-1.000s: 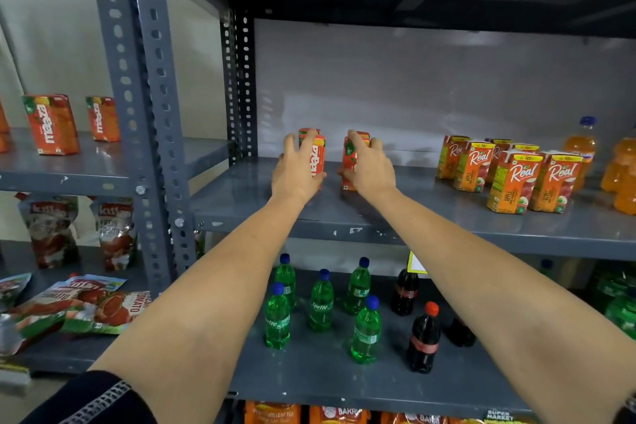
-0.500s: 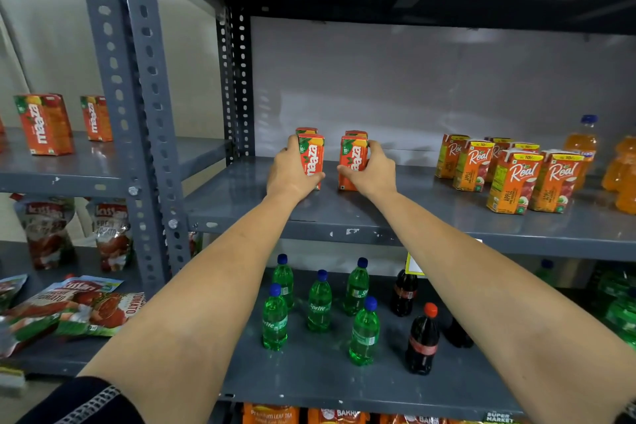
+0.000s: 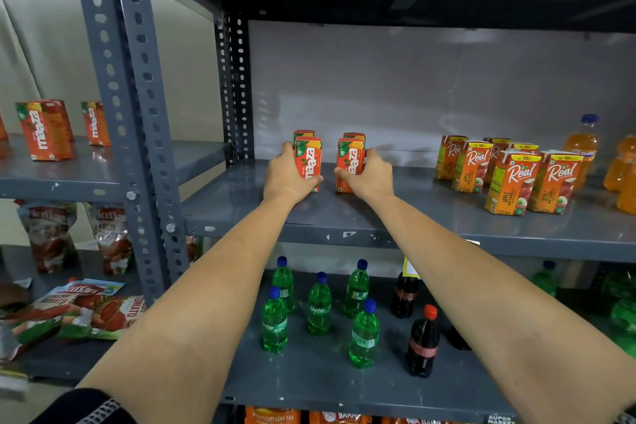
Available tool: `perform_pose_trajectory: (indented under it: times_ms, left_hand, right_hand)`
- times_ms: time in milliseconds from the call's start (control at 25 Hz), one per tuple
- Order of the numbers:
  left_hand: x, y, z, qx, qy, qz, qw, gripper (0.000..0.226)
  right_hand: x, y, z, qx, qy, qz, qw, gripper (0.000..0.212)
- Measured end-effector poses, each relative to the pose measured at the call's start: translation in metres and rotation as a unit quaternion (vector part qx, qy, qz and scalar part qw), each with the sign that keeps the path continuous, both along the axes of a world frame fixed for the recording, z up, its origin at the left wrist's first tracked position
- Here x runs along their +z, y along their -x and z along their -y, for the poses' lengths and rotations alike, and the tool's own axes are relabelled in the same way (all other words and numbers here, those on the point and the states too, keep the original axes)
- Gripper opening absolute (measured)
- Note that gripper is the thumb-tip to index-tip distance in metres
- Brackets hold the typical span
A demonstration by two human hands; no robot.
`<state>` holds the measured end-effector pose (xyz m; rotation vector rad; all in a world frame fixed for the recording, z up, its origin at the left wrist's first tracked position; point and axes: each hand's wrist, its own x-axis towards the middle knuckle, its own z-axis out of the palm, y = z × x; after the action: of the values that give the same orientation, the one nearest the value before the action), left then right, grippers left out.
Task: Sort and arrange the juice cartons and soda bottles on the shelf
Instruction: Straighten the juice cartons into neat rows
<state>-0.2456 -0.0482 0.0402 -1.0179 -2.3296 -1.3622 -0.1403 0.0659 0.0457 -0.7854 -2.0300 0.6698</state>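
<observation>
Two pairs of red-orange Maaza juice cartons stand on the grey middle shelf (image 3: 395,217), each pair one behind the other. My left hand (image 3: 287,177) grips the left front Maaza carton (image 3: 308,160) from its left side. My right hand (image 3: 370,175) grips the right front Maaza carton (image 3: 350,162) from its right side. Both cartons are upright, a small gap apart, labels facing me. Orange Real apple juice cartons (image 3: 509,179) stand in a group to the right. Green Sprite bottles (image 3: 320,305) and dark cola bottles (image 3: 421,341) stand on the shelf below.
Orange soda bottles (image 3: 583,144) stand at the far right of the middle shelf. Two more Maaza cartons (image 3: 44,129) sit on the left unit's shelf, with ketchup pouches (image 3: 69,310) below. A perforated steel upright (image 3: 134,120) divides the two units.
Both hands have turned the two front Maaza cartons label-forward and slid them toward the shelf's front, ahead of the rear pair. The hands now sit lower on the cartons' sides.
</observation>
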Motion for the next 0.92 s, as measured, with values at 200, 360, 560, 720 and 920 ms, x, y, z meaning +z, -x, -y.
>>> perform_pose_trajectory:
  times_ms: [200, 360, 560, 720, 920]
  left_hand:
    - [-0.005, -0.002, 0.006, 0.043, 0.046, 0.048, 0.997, 0.065]
    - [-0.002, -0.024, 0.017, 0.12, 0.047, -0.015, 0.992, 0.053]
    - [0.003, -0.095, -0.003, 0.121, 0.068, -0.136, 0.981, 0.043]
    - [0.008, -0.163, -0.06, 0.037, 0.036, -0.111, 0.993, 0.036]
    - [0.001, -0.209, -0.129, -0.069, 0.006, -0.007, 0.998, 0.054]
  right_hand:
    - [0.002, -0.011, -0.004, 0.013, 0.018, 0.0, 1.0, 0.065]
    - [0.002, -0.044, -0.018, 0.0, -0.002, 0.012, 1.0, 0.07]
    - [0.004, -0.105, -0.047, -0.028, -0.014, -0.007, 0.999, 0.047]
    - [-0.002, -0.164, -0.076, -0.049, -0.064, -0.029, 0.996, 0.029]
    - [-0.002, -0.231, -0.11, -0.01, -0.146, -0.05, 0.988, 0.017]
